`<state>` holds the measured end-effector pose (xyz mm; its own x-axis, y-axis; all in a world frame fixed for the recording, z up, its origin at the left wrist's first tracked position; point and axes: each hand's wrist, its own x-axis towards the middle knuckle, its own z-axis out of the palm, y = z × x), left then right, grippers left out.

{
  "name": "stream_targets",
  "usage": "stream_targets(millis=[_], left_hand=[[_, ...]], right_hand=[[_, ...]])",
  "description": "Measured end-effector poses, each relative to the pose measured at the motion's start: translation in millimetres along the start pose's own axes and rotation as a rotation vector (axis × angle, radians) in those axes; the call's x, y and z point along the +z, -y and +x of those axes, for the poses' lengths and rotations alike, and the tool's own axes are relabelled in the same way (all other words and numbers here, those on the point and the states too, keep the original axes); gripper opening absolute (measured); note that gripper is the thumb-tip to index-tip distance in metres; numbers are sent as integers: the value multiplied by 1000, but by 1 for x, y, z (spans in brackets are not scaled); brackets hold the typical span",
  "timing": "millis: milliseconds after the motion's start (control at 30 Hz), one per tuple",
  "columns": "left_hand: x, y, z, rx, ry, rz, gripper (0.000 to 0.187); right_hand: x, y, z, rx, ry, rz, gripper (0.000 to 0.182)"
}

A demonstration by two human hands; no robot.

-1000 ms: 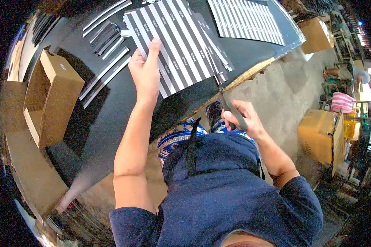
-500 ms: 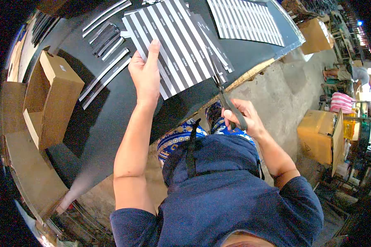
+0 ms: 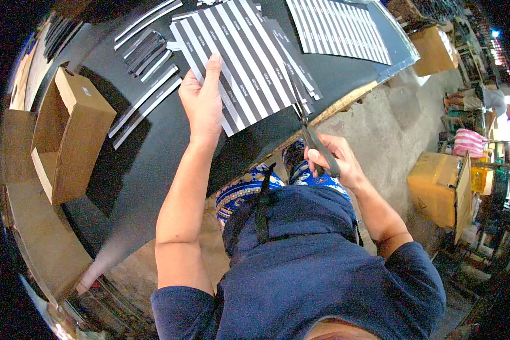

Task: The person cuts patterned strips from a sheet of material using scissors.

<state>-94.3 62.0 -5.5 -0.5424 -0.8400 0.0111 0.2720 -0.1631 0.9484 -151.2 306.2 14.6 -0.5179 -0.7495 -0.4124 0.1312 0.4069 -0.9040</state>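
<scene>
My left hand point(image 3: 203, 99) grips the left edge of a black-and-white striped sheet point(image 3: 241, 62) printed with small text, thumb on top and fingers underneath. The sheet is held over the dark table point(image 3: 136, 198). In my right hand point(image 3: 337, 161) is a pair of black-handled scissors point(image 3: 317, 144), my fingers wrapped round the handles. Their blades point up at the sheet's right edge, along its outer stripe. More striped pieces point(image 3: 300, 73) lie partly hidden beneath the sheet.
Cut strips point(image 3: 144, 105) and a bundle of dark strips point(image 3: 147, 54) lie left on the table. Another striped sheet point(image 3: 340, 31) rests at the far right. An open cardboard box point(image 3: 88, 136) stands at left; a yellowish carton point(image 3: 433, 181) sits on the floor at right.
The sheet and my left hand have shifted very slightly to the right. My right hand and the scissors have hardly moved.
</scene>
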Motion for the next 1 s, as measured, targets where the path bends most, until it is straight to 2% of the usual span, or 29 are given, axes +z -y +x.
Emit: stream_targets(millis=[333, 1000], left_hand=[[2, -3, -1, 36, 5, -15, 23], [0, -2, 1, 14, -8, 15, 24]], right_hand=[[0, 0, 1, -16, 5, 51, 32], [-3, -2, 1, 13, -40, -63, 37]])
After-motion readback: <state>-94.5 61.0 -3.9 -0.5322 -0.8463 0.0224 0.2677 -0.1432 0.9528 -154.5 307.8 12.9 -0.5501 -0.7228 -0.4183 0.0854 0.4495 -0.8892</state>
